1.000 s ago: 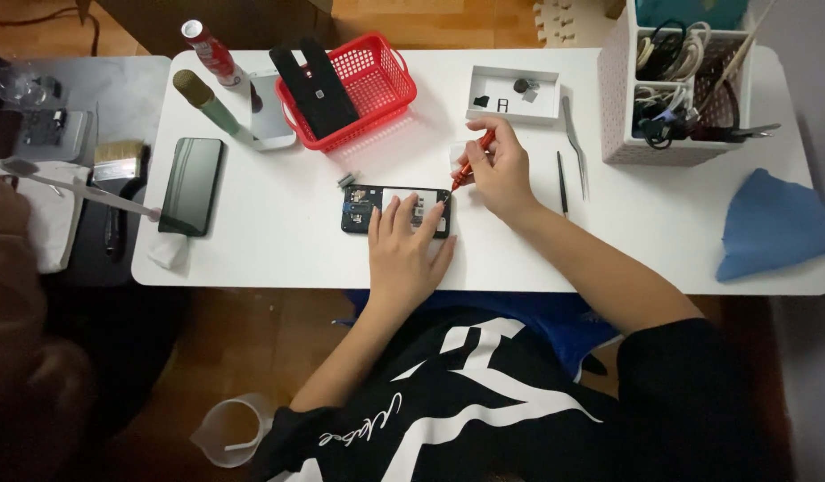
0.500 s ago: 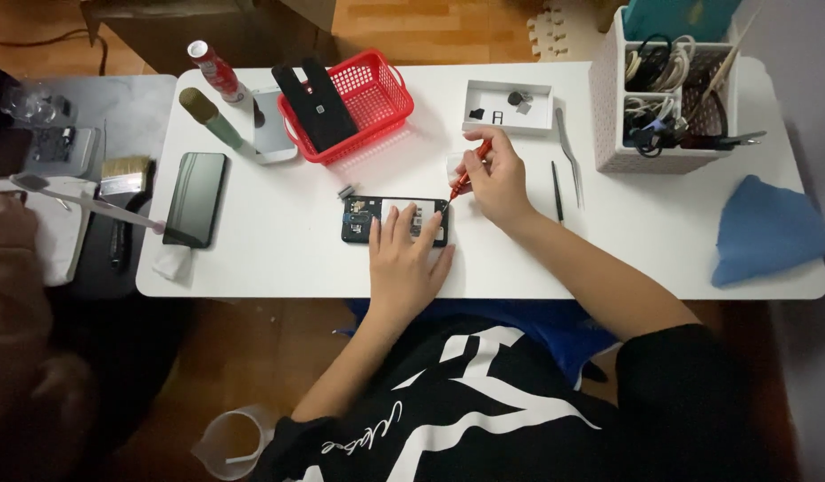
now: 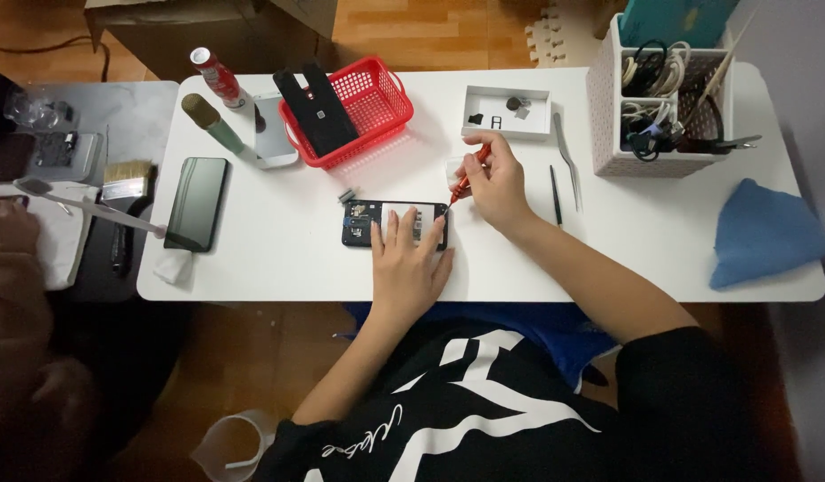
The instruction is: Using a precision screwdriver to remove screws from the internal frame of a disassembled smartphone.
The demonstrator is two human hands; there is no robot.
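An opened black phone (image 3: 363, 221) lies flat on the white table (image 3: 296, 259), its insides showing. My left hand (image 3: 407, 263) presses down on it with fingers spread over its right half. My right hand (image 3: 496, 183) holds a small red-handled screwdriver (image 3: 464, 179), whose tip points down at the phone's upper right corner. A small white parts tray (image 3: 486, 127) with a few dark pieces stands just beyond my right hand.
A red basket (image 3: 377, 100) holds a black phone cover. Left lie a dark phone (image 3: 196, 202), a brush (image 3: 127, 172), a bottle (image 3: 214, 124) and a red can (image 3: 215, 76). Tweezers (image 3: 567, 161) lie right, near a white organizer (image 3: 609, 116) and blue cloth (image 3: 765, 232). Another person's sleeve (image 3: 15, 295) is at left.
Both hands have stayed on the phone and screwdriver. Only the camera view has shifted slightly.
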